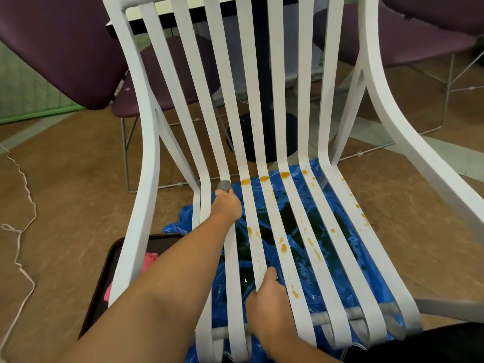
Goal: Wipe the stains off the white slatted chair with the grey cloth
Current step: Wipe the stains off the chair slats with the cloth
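Note:
The white slatted chair [311, 100] fills the view, and orange stains [284, 175] dot its middle and right seat slats, thickest along the bend below the backrest. My left hand [226, 204] reaches in from the lower left and grips the grey cloth [224, 185] against a left-hand slat right at that bend. Only a bunched end of the cloth shows above my fist. Nearer the front edge, my right hand [269, 297] holds a middle seat slat, thumb on top and fingers curled under it.
A blue plastic sheet [337, 258] lies on the floor under the seat. A dark tray [104, 279] with a pink cloth [150, 259] sits at the lower left. Purple chairs [52, 48] and a black table pedestal [262, 106] stand behind. A white cord [23, 231] trails across the brown floor.

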`<state>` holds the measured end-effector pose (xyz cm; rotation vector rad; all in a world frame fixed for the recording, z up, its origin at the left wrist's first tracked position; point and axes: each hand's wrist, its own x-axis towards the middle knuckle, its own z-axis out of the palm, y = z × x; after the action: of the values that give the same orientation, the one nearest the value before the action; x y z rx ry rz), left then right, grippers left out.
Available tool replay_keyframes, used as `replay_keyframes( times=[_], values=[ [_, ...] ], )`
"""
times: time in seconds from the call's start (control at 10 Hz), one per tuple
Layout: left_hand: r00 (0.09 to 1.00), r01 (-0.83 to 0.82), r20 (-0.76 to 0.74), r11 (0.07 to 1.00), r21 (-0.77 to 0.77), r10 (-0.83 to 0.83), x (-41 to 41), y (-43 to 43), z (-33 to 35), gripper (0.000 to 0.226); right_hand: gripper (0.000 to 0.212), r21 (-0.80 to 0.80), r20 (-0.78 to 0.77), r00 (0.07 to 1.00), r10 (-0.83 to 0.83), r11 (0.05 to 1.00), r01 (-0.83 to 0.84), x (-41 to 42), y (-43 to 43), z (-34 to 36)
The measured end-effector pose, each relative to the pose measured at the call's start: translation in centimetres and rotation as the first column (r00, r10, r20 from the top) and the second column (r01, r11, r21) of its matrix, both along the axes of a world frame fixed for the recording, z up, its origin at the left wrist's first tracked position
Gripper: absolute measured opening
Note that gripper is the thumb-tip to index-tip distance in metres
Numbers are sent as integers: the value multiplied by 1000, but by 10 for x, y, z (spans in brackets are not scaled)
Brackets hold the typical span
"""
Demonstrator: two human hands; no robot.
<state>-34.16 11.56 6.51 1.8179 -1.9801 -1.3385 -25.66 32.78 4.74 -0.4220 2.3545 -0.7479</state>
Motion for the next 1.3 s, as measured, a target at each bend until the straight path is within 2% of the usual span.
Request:
replay_keyframes(
  times=[0.1, 0.2, 0.3, 0.4, 0.6, 0.9, 1.1, 1.2, 1.3],
  values=[
    [975, 160, 165, 986, -40, -152, 17, 14, -8, 41, 22, -1, -4, 1000, -3, 1000, 3, 1, -1, 3],
    [929, 309, 260, 939, -150, -264, 32, 29, -15, 47, 20, -14, -7, 1000, -20, 1000, 20, 1, -1, 5],
    [878, 400, 353, 899, -175, -322, 54, 52, -11, 42, 19, -39, 26, 999, -26, 999, 27, 1, 0, 8],
    [926, 315, 252, 943, -104, -281, 69, 68, -14, 41, 18, -70, 62, 998, -19, 997, 23, 0, 1, 12],
    [964, 247, 128, 962, -118, -232, 97, 100, -17, 25, 24, -71, 80, 997, -3, 997, 9, -1, 1, 14],
    [974, 212, 105, 968, -132, -199, 78, 82, -10, 30, 22, -79, 61, 998, -15, 997, 20, 0, 1, 10],
    [979, 159, 150, 976, -147, -137, 39, 36, -17, 43, 18, -64, 38, 999, -7, 998, 10, -1, 0, 7],
    [914, 321, 322, 926, -198, -247, 18, 12, -26, 46, 18, -60, 44, 999, -9, 998, 12, -2, 1, 5],
    [855, 412, 447, 869, -274, -264, -3, -7, -24, 48, 22, -49, 19, 1000, 2, 999, -1, -2, 1, 5]
  ],
)
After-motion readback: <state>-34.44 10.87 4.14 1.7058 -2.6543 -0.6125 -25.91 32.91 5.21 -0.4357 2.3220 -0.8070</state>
